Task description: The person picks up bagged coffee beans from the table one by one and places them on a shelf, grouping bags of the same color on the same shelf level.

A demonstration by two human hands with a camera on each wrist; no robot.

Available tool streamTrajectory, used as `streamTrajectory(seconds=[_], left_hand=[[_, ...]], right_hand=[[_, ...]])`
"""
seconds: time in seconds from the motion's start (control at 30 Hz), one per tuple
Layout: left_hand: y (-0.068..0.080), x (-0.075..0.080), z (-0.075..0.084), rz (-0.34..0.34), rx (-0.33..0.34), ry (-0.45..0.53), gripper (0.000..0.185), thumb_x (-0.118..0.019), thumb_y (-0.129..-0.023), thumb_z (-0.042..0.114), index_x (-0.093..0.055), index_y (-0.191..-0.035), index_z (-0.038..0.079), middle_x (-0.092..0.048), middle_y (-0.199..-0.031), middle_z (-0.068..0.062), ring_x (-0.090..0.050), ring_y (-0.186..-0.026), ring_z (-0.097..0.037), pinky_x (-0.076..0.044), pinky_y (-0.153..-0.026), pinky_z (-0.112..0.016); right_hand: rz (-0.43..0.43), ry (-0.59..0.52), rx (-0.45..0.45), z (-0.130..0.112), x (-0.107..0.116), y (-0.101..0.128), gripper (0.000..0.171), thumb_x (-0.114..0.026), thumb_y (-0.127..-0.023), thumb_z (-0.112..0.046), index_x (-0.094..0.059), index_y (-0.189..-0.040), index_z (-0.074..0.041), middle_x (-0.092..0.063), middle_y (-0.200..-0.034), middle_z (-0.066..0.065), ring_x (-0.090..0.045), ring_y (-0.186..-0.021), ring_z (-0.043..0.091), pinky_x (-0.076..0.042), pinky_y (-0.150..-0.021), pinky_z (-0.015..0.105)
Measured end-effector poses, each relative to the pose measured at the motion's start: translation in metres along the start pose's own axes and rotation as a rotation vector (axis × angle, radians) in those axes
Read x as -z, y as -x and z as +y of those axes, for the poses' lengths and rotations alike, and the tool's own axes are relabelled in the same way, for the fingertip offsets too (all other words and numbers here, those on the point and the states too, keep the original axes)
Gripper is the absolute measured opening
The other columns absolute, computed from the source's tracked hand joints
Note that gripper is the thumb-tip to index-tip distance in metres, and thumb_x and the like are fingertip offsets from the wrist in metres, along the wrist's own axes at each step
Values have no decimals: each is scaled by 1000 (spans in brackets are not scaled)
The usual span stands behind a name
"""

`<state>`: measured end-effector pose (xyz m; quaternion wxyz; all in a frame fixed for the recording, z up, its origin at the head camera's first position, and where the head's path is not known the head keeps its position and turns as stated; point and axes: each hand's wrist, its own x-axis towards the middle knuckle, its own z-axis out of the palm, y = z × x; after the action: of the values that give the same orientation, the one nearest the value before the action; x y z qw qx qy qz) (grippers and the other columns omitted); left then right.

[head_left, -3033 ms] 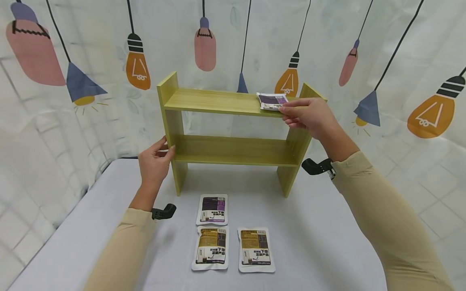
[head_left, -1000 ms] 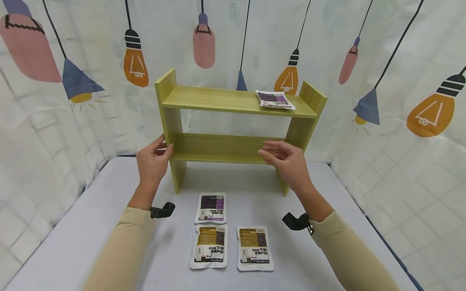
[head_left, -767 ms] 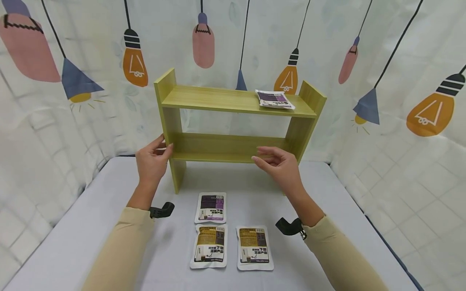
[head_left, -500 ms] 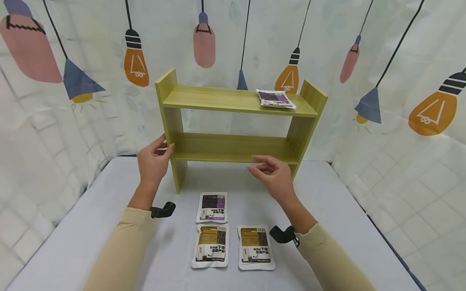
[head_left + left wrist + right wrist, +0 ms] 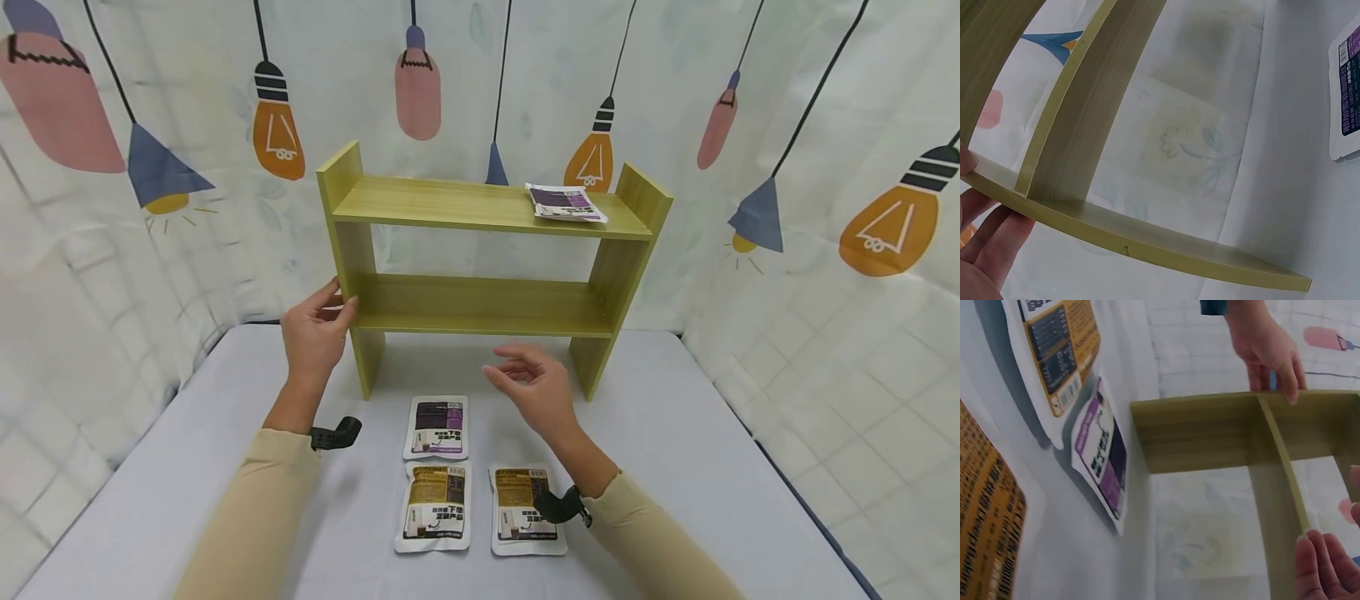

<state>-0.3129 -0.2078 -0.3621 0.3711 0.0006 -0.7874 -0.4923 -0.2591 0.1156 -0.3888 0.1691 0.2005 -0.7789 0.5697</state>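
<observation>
A two-tier yellow-green wooden shelf stands on the table. My left hand grips its left side panel, thumb at the front edge and fingers outside, as the left wrist view also shows. My right hand hovers over the table in front of the shelf, fingers loosely bent and nothing in them. Flat white-edged pouches with a purple label lie stacked at the right of the top tier. On the table lie a purple-labelled pouch, a gold-labelled pouch below it, and another gold-labelled pouch to the right, partly covered by the right wrist camera.
The white-covered table extends to both sides of the shelf. A white curtain printed with hanging lamps closes off the back and sides. Black wrist cameras stick out from both forearms.
My right hand has let go of the purple pouch on the top tier, then come down and left to above the table. The left hand keeps its grip on the side panel.
</observation>
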Motion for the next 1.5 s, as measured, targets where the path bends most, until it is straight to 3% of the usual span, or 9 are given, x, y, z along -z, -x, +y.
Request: streamTrajectory(seconds=[0.23, 0.47, 0.73, 1.03, 1.33, 1.5], left_hand=[[0, 0, 1, 3, 2, -11, 42, -71, -97, 24, -65, -138, 21, -78, -111, -16, -58, -71, 10, -48, -66, -3], [0, 0, 0, 8, -1, -11, 42, -72, -96, 24, -66, -138, 21, -78, -111, -16, -59, -71, 9, -48, -66, -3], [0, -1, -2, 17, -24, 1, 42, -72, -95, 20, -66, -137, 18, -78, -110, -17, -58, -69, 12, -48, -66, -3], [0, -1, -2, 19, -26, 12, 42, -73, -95, 21, -66, -137, 20, -78, -109, -17, -58, -69, 13, -48, -67, -3], [1, -1, -4, 11, -20, -3, 42, -72, -96, 26, -65, -138, 26, -78, -113, -12, -65, -76, 2, -50, -70, -4], [1, -1, -4, 13, -28, -2, 42, -72, -96, 25, -65, -138, 25, -78, -112, -13, -63, -74, 7, -49, -69, -3]], right_hand=[[-42, -34, -85, 9, -11, 4, 33, -85, -85, -29, -77, -115, -17, -78, -102, 12, -75, -90, 24, -59, -77, 27], [-76, -53, -198, 19, -18, 5, 33, -85, -85, -30, -78, -115, -21, -79, -101, 10, -75, -88, 20, -59, -71, 29], [-198, 26, -278, 26, -24, 6, 43, -83, -86, -35, -74, -125, -19, -71, -128, 8, -72, -107, 27, -62, -83, 38], [-303, 90, -332, 35, -34, 6, 48, -84, -85, -34, -72, -128, -15, -68, -130, 21, -70, -109, 33, -61, -87, 42], [-366, 102, -468, 42, -42, 5, 60, -87, -82, -35, -68, -133, -11, -62, -136, 22, -62, -119, 36, -61, -84, 43], [-414, 137, -513, 46, -48, 2, 62, -89, -80, -35, -67, -134, -13, -59, -139, 20, -62, -117, 33, -61, -80, 40]])
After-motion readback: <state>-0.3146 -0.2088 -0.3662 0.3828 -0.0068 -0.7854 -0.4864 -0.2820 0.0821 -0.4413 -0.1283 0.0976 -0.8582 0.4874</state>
